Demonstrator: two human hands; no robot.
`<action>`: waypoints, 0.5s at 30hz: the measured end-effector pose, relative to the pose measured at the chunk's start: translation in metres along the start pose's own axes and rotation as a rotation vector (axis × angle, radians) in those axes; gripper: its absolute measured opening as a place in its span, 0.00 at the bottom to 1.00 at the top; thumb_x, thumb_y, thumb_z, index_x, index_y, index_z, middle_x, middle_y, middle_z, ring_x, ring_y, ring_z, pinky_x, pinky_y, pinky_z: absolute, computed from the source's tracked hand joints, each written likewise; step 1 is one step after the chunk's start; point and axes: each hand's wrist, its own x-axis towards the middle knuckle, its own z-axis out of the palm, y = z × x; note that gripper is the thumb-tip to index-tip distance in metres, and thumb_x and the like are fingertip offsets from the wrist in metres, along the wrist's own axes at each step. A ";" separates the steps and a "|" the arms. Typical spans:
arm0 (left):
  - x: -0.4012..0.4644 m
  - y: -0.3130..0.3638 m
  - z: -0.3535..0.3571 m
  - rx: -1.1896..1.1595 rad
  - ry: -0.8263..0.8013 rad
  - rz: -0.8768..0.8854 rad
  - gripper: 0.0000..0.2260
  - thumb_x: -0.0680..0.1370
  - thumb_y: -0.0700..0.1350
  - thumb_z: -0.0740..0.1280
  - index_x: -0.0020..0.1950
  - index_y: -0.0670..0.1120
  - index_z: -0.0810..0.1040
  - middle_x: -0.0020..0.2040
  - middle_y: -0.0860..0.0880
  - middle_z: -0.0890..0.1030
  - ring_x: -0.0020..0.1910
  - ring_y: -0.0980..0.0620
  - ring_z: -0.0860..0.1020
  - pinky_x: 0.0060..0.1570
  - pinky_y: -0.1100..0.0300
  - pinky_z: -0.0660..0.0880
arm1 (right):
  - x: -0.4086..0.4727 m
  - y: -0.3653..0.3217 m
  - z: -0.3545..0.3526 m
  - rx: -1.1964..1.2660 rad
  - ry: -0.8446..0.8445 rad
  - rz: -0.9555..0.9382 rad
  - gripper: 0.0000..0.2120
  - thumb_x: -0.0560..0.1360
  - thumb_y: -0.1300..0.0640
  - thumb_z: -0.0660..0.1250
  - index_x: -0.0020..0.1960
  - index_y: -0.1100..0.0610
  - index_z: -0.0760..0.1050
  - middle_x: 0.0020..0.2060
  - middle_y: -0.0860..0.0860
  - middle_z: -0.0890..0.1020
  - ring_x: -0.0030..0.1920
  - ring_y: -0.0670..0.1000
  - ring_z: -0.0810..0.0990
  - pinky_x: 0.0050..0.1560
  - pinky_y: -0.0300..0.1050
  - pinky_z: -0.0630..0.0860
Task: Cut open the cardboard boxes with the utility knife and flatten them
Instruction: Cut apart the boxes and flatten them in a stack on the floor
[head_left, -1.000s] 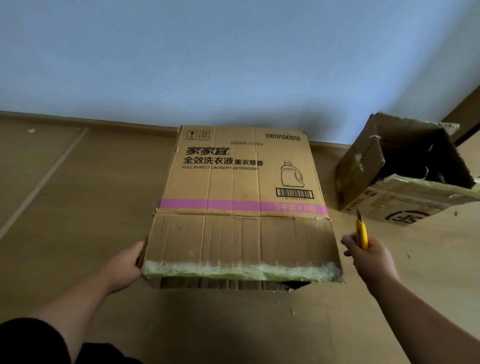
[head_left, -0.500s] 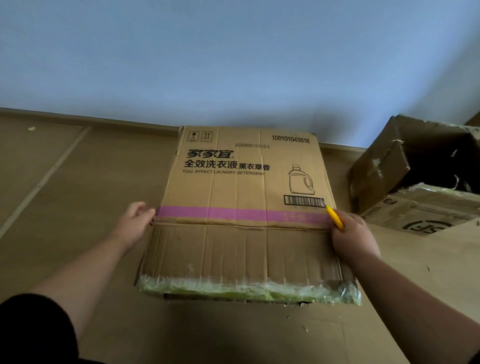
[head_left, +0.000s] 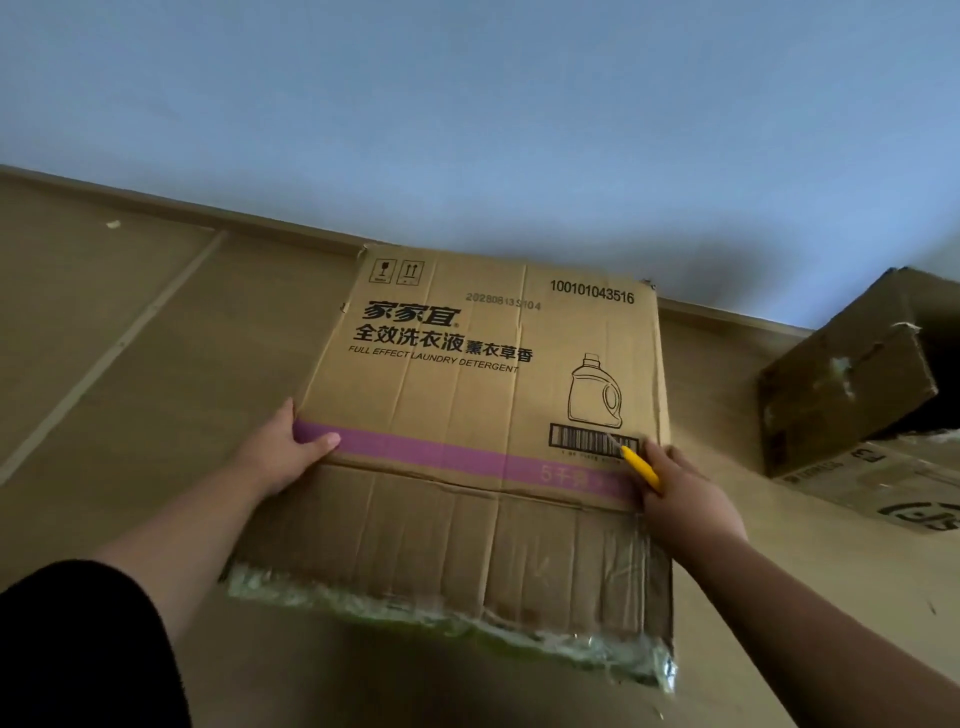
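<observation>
A brown laundry-detergent box (head_left: 467, 395) with a purple band lies flattened on cardboard sheets on the floor, its near flap edged with shiny tape. My left hand (head_left: 283, 449) presses on the box's left edge at the purple band, thumb lying on top. My right hand (head_left: 685, 499) grips a yellow utility knife (head_left: 640, 467) at the box's right edge. The blade points up-left onto the barcode.
A second open cardboard box (head_left: 852, 384) lies on its side at the right, with a printed flap in front of it. A pale blue wall rises just behind the box. Cardboard sheets (head_left: 130, 332) cover the floor to the left.
The box has gone from raised and open to pressed flat. My left hand moved from its near corner up to the purple band. My right hand brought the knife onto the right edge.
</observation>
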 end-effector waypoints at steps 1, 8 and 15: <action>0.003 -0.007 -0.005 0.063 0.024 -0.002 0.44 0.74 0.59 0.70 0.81 0.45 0.51 0.78 0.42 0.61 0.75 0.42 0.62 0.74 0.48 0.60 | -0.001 -0.009 0.007 -0.003 -0.025 -0.020 0.31 0.81 0.53 0.59 0.81 0.43 0.50 0.81 0.50 0.51 0.75 0.58 0.65 0.69 0.54 0.70; 0.029 -0.068 -0.018 0.149 0.069 -0.074 0.27 0.84 0.53 0.56 0.80 0.46 0.55 0.78 0.38 0.60 0.75 0.38 0.61 0.74 0.47 0.59 | 0.002 -0.071 0.046 -0.104 -0.090 -0.152 0.34 0.81 0.51 0.60 0.81 0.41 0.46 0.81 0.50 0.42 0.79 0.57 0.55 0.73 0.56 0.64; 0.027 -0.084 -0.019 -0.104 0.071 -0.149 0.28 0.81 0.61 0.57 0.80 0.54 0.57 0.76 0.43 0.65 0.74 0.40 0.64 0.73 0.48 0.61 | 0.000 -0.090 0.041 -0.090 -0.090 -0.111 0.33 0.81 0.53 0.60 0.81 0.44 0.48 0.81 0.50 0.42 0.79 0.58 0.53 0.75 0.55 0.60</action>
